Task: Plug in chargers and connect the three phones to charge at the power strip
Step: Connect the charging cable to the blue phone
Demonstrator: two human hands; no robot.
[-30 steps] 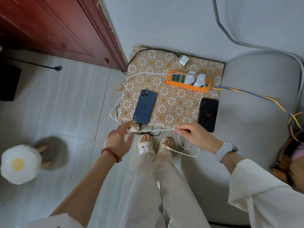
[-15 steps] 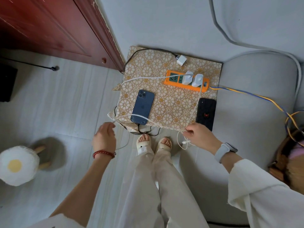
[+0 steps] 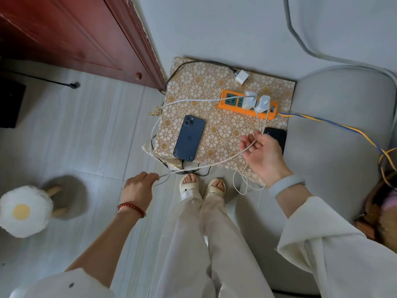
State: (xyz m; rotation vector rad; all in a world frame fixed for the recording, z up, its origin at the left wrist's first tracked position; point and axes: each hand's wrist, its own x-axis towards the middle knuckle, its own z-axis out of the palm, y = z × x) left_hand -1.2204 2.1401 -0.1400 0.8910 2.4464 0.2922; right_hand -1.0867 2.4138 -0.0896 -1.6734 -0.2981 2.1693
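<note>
Item, my left hand [image 3: 138, 186]: fingers [image 3: 150, 176] pinched on one end of the white cable [image 3: 206, 166], low and just off the near-left corner of the desk [image 3: 225, 130]. Item, my right hand [image 3: 263, 152]: fingers loosely curled, the same cable running across the open palm, not gripped tight. Cable runs slack between the two hands along the desk's near edge, its line roughly left to right; whether my left holds the plug tip I cannot tell. Item, blue phone [image 3: 189, 137]: face-down on the patterned cloth, long axis running away from me, its near short end just beyond and to the right of my left fingers, so the left hand is the nearer. Item, black phone [image 3: 277, 136]: partly hidden behind my right hand. Item, orange power strip [image 3: 247, 104]: two white chargers [image 3: 256, 102] seated; a third charger [image 3: 241, 76] lies loose beyond it. Third phone: not seen.
</note>
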